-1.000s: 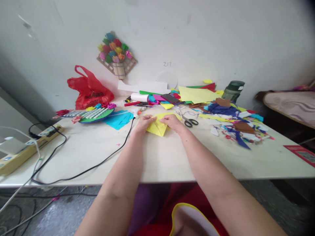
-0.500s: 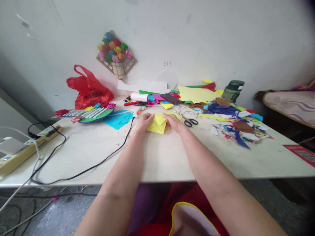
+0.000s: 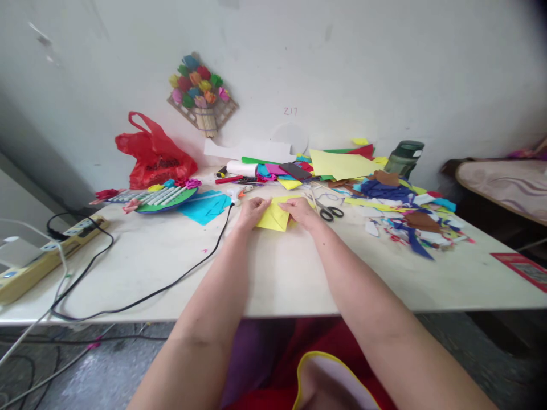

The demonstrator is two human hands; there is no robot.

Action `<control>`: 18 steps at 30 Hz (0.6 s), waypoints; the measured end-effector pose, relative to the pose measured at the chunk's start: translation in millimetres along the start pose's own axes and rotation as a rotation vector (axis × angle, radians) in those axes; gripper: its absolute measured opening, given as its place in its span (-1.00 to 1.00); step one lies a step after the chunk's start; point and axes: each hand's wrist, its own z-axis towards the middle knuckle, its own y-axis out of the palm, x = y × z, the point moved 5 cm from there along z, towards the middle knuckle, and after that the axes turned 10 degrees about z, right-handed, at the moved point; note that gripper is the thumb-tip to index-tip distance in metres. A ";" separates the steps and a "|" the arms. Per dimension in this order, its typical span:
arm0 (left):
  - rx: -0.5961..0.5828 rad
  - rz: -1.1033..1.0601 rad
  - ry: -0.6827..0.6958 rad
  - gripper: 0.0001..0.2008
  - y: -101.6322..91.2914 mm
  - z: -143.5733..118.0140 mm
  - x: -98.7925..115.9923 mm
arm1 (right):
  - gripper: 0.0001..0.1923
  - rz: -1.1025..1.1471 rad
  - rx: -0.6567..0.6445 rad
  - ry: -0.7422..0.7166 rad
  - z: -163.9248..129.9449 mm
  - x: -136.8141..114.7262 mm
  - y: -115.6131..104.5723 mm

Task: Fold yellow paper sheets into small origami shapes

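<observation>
A creased piece of yellow paper (image 3: 274, 217) is held between my two hands, just above or on the table near its middle. My left hand (image 3: 254, 212) pinches its left edge, thumb on top. My right hand (image 3: 299, 209) grips the upper right part with thumb and fingers; some of those fingers are hidden behind the paper. Black-handled scissors (image 3: 330, 212) lie just right of my right hand. A glue gun (image 3: 235, 196) with a black cord rests beyond my left hand, beside blue paper sheets (image 3: 205, 207).
Paper scraps (image 3: 410, 216) are heaped at the right, with a green bottle (image 3: 404, 158) behind. A red plastic bag (image 3: 154, 154) and a flower-decorated green disc (image 3: 168, 199) stand at the left. The black cord (image 3: 171, 286) crosses the table to a power strip (image 3: 51, 259).
My right thumb and fingers have shifted slightly left over the yellow paper, and its top flap lies flatter. My left hand stays almost in place.
</observation>
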 end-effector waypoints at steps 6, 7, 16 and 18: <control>0.007 -0.028 -0.009 -0.62 -0.9 -0.8 0.5 | -0.63 0.083 -0.028 -0.011 3.2 4.0 -2.9; 0.010 -0.035 -0.011 -0.63 -1.0 -1.7 1.7 | -0.59 0.113 -0.021 0.014 3.8 5.7 -4.0; 0.027 -0.017 -0.004 -0.63 -3.9 -3.9 6.1 | -0.71 0.122 -0.096 0.071 0.0 3.1 -2.6; 0.018 -0.011 -0.002 -0.63 -3.9 -2.8 4.5 | -0.73 0.090 -0.103 0.045 0.3 2.6 -2.7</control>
